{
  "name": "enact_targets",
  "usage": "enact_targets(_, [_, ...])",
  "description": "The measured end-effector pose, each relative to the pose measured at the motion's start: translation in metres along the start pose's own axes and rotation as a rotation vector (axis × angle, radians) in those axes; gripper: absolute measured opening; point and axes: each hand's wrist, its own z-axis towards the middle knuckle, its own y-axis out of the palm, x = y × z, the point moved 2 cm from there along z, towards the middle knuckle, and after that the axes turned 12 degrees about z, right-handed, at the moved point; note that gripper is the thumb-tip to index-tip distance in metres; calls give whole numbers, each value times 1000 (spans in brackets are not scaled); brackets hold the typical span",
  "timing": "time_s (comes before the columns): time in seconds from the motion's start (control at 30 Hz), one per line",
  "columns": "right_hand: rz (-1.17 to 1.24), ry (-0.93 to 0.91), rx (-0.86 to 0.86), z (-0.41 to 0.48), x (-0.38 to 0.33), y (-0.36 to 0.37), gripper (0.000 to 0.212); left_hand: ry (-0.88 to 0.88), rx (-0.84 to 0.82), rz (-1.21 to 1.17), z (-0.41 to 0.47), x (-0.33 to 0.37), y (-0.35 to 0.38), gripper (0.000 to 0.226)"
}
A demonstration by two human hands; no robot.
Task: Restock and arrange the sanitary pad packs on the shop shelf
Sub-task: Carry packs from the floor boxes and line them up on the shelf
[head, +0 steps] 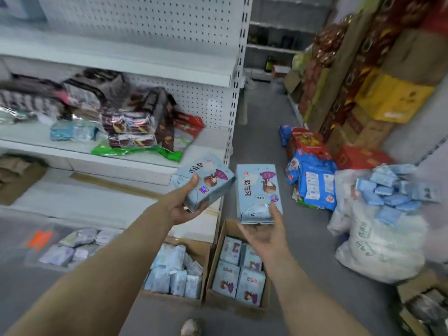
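Pad pack (257,190) marked 医护级 is pinched by right grip (266,236), while left grip (184,209) clasps matching pack (206,180).

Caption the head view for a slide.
Left hand grips one blue pack, right hand a second pack, above an open carton of matching packs beside the white shelf.

One camera sits on the person's head. It looks forward and down, from above and behind the left hand (180,209) and right hand (264,236), very near them. The shelf (135,166) lies beyond the left hand's tilted pack (203,181); the box (215,258) lies right under the right hand's upright pack (258,190).
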Motion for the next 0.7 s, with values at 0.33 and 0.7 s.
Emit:
enact_targets(0.33, [-200, 10, -200, -89, 114, 120, 45, 257, 58, -128, -153, 103, -79, 55])
enact_targets(0.7, [-255, -9, -306, -65, 328, 245, 63, 434, 67, -200, -199, 243, -263, 43])
